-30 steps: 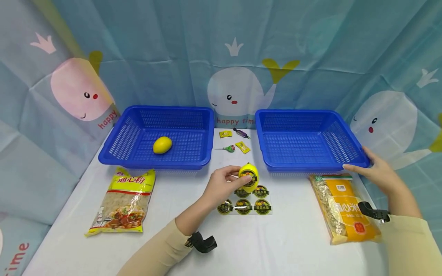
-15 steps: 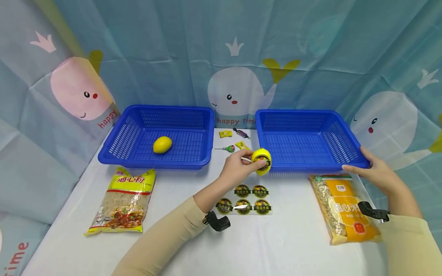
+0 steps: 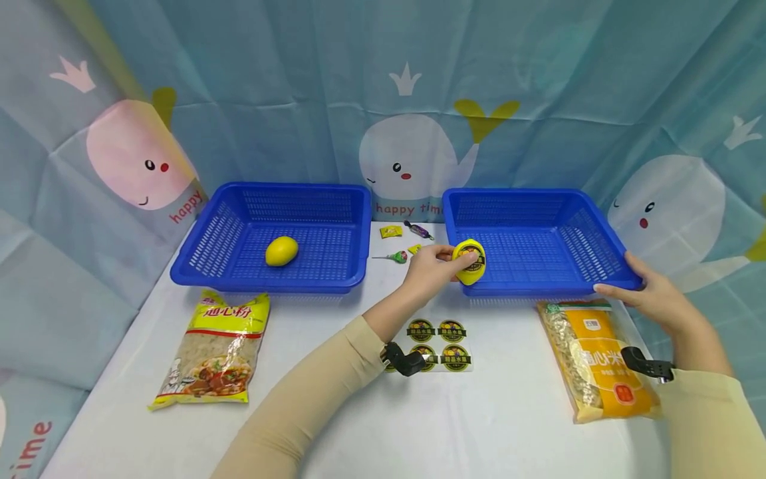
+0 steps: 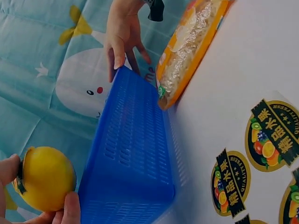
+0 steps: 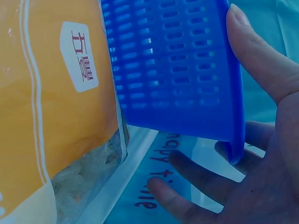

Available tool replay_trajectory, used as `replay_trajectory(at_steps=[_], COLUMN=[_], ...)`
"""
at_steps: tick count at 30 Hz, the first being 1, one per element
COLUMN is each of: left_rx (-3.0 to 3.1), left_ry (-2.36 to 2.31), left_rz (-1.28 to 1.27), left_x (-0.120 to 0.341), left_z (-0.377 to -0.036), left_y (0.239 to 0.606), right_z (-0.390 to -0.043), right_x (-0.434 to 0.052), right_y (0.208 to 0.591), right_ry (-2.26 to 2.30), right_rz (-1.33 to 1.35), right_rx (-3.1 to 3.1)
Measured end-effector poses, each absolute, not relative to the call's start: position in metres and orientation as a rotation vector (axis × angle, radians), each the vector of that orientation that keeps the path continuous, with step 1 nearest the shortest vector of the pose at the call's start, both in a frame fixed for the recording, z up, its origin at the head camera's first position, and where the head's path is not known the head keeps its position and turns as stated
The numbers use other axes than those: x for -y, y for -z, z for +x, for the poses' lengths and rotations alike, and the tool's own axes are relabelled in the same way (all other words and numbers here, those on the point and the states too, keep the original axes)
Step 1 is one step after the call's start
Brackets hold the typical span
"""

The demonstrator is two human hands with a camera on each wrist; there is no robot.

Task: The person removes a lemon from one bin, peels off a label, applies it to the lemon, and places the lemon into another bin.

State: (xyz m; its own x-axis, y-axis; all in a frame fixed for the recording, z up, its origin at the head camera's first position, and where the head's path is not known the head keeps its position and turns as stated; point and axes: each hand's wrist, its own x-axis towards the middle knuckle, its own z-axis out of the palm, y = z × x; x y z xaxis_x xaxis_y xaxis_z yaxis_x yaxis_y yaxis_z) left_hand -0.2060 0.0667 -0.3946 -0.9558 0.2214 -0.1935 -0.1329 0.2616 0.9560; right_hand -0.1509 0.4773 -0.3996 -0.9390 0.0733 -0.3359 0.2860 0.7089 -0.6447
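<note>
Now our left hand [image 3: 432, 266] pinches the stickered lemon [image 3: 469, 261] at its sides; we judge it light, smooth, firm. Right hand [image 3: 649, 296] grips the basket [image 3: 604, 287] corner.

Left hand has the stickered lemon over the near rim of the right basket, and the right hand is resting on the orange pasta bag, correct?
Not quite. The left hand does hold the stickered lemon over the right basket, but the right hand grips that basket's corner, not the orange pasta bag. The right wrist view shows this.
</note>
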Motion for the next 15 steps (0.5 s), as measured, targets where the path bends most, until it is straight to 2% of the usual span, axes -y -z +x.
replay_trajectory(at_steps=[15], left_rx=[-2.371], left_ry=[-1.680], left_rz=[0.198], left_x=[-0.0705], left_z=[-0.2025], left_y=[0.3943], right_z=[-0.1506], right_x=[-0.4786], right_y=[0.4022], right_ry=[1.044], right_rz=[0.296], right_rx=[-2.648])
